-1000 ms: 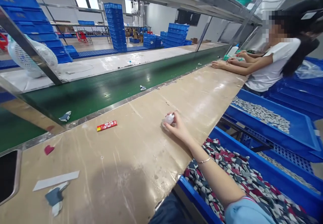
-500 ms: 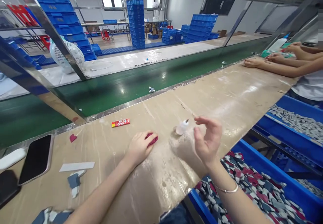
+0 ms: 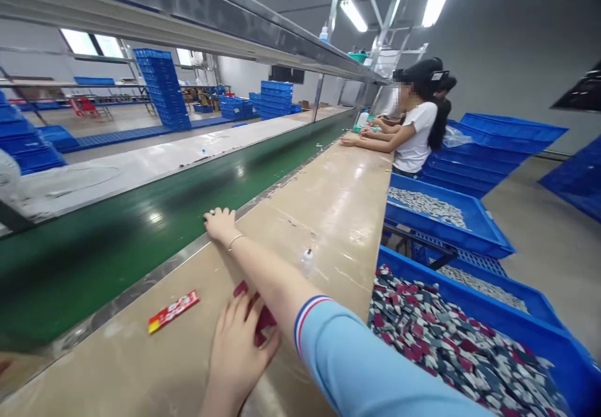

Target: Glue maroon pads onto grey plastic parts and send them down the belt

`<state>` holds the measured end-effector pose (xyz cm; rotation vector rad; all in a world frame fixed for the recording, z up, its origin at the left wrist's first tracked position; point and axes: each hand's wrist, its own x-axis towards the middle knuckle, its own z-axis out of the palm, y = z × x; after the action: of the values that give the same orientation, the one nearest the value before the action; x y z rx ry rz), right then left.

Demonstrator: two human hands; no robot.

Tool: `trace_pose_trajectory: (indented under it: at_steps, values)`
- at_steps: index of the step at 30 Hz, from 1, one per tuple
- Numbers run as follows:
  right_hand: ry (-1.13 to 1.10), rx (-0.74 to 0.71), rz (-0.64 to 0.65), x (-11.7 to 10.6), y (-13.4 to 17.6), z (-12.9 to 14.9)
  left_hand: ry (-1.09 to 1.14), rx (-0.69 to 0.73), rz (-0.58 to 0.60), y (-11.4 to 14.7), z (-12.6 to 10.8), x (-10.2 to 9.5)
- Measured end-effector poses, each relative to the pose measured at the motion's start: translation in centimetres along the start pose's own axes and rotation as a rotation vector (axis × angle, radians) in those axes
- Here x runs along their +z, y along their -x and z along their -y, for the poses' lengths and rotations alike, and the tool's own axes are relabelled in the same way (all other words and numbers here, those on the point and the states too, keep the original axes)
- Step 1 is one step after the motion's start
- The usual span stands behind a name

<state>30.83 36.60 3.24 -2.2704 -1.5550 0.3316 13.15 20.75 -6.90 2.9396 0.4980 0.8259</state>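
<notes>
My left hand rests on the tan worktop with its fingers curled around small dark red pieces; part of them is hidden by the fingers. Crossing over in front of it, my right hand reaches to the near edge of the green belt. Its fingers point down onto the belt, closed over a small grey-and-white piece that is mostly hidden, with only a dark bit showing at the fingertips. Just right of my right forearm stands a small white needle-tipped bottle.
A red and yellow packet lies on the worktop at left. On the right are a blue bin of red, grey and white pieces and a blue tray of pale pieces. Co-workers sit farther along. A metal shelf hangs overhead.
My right hand has moved from beside the bottle leftward and forward to the belt, onto the small piece there. My left hand keeps the dark red pieces. The view has swung right.
</notes>
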Motion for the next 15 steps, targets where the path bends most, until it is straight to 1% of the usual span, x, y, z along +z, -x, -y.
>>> trace_pose_trajectory:
  at_steps: [3,5,7,9,11,13,15]
  values:
    - [-0.048,-0.081,0.063,0.8,-0.9,0.4,0.055,-0.062,-0.076,-0.8,-1.8,-1.1]
    - [-0.112,-0.160,0.111,0.8,-1.0,1.8,0.050,-0.093,-0.131,-1.4,-2.6,-1.7]
    - [-0.200,-0.259,0.168,0.5,0.0,3.9,0.034,-0.101,-0.210,-1.8,-3.0,-2.2]
    - [-0.306,-0.380,0.238,-0.1,2.5,6.2,0.018,-0.079,-0.321,-2.1,-3.2,-3.1]
    - [-0.420,-0.502,0.314,-0.8,6.0,7.9,0.004,-0.023,-0.438,-2.3,-3.6,-4.9]
    - [-0.525,-0.593,0.382,-1.4,10.0,8.5,-0.009,0.035,-0.534,-2.4,-4.4,-7.8]
    - [-0.618,-0.663,0.443,-1.7,14.2,8.0,-0.024,0.058,-0.573,-2.0,-5.7,-11.5]
